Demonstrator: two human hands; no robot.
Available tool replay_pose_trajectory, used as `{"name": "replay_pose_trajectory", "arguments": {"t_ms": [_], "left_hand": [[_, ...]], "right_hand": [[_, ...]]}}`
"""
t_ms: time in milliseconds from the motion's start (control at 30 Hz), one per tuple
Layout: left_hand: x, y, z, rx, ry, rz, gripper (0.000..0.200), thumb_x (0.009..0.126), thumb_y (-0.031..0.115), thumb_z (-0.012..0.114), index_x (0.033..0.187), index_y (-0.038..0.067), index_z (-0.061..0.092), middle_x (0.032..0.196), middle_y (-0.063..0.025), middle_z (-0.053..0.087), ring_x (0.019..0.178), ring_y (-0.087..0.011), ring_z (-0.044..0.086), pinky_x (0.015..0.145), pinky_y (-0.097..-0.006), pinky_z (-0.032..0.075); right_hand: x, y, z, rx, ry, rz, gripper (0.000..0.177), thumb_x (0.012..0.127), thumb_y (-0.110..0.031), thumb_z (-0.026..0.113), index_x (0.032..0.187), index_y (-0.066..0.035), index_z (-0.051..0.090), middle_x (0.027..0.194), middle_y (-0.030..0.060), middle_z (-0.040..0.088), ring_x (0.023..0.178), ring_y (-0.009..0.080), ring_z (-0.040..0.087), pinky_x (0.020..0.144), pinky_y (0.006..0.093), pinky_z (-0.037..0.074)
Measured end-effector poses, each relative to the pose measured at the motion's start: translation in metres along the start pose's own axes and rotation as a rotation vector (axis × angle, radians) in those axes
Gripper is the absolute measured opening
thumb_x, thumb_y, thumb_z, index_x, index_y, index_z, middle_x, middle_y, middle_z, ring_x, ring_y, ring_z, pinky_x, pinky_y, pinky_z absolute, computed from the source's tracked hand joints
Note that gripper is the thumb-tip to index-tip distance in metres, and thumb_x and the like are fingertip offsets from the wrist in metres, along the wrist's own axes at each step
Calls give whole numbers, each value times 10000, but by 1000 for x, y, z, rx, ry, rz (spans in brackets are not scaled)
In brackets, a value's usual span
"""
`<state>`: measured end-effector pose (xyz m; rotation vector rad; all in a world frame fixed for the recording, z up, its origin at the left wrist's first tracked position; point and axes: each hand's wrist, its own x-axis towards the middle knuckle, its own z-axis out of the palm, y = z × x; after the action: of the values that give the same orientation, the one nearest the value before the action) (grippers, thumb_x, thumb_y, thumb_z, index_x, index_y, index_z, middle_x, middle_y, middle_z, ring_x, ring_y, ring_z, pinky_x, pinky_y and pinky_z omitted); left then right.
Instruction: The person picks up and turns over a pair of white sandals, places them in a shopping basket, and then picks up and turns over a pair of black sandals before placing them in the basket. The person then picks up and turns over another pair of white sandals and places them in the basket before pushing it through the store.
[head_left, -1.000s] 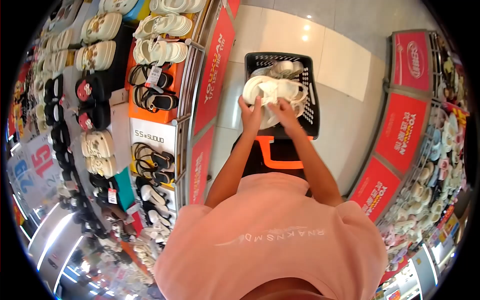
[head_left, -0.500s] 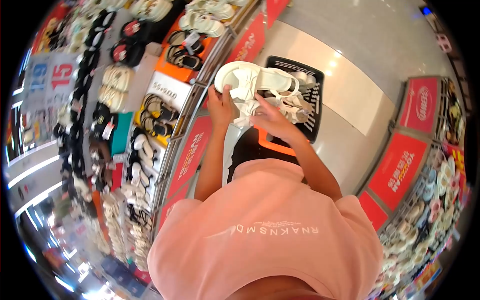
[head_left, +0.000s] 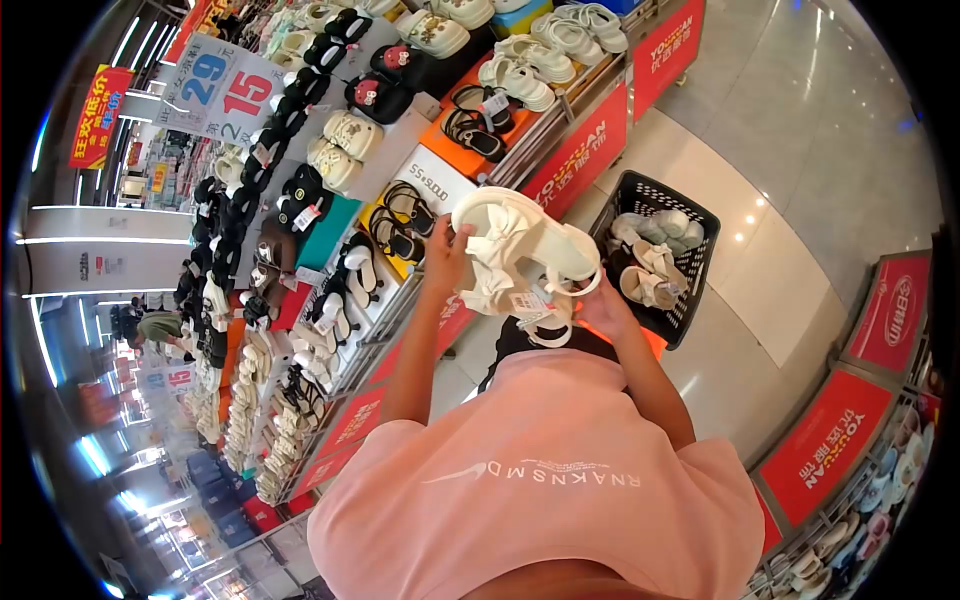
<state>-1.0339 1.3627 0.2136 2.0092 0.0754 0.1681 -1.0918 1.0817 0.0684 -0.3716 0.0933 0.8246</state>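
Note:
A pair of white sandals [head_left: 520, 240] with bows and ankle straps is held up in front of my chest, a white tag hanging from the lower one. My left hand [head_left: 446, 258] grips the toe end. At the heel and strap end, my right hand [head_left: 607, 308] is closed on the pair, its fingertips partly hidden behind the straps. Behind and to the right, a black basket [head_left: 690, 312] holds more light-coloured shoes [head_left: 650, 275].
A shoe display [head_left: 380, 165] with several rows of sandals and clogs runs along the left. Red sign panels [head_left: 825, 445] front another rack at the right. A person [head_left: 160, 328] is far off at the left. Shiny floor [head_left: 740, 180] lies ahead.
The view has turned, so the basket and shelves appear further right. The sandals have been tilted, showing the tag, and my right hand has shifted from their middle to the strap end.

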Motion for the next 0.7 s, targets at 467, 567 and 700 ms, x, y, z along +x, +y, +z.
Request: {"name": "replay_pose_trajectory", "arguments": {"t_ms": [467,567,700], "left_hand": [[238,-119,-45,-368,-341,52,273,983,197,598,1176,2,589,968,-26,656,832,-98,601,731,-256,499],[274,-159,-68,-402,-353,-35,265,967,194,624,1155,10,596,990,-27,656,852,-97,608,744,-248,506],[303,-225,-103,-254,-355,-123,257,959,7,530,1213,4,564,1063,-57,668,958,-126,625,824,-254,510]], "right_hand": [[158,-5,87,-7,333,-275,536,984,-489,509,1431,-310,274,1478,12,382,1344,254,372,1006,663,306],[209,5,94,-38,369,-291,547,977,-497,519,1425,-304,271,1461,20,388,1336,260,378,993,662,324],[255,22,129,-87,480,-250,510,979,-545,472,1374,-286,278,1494,65,345,1355,296,368,1014,698,285]]}}
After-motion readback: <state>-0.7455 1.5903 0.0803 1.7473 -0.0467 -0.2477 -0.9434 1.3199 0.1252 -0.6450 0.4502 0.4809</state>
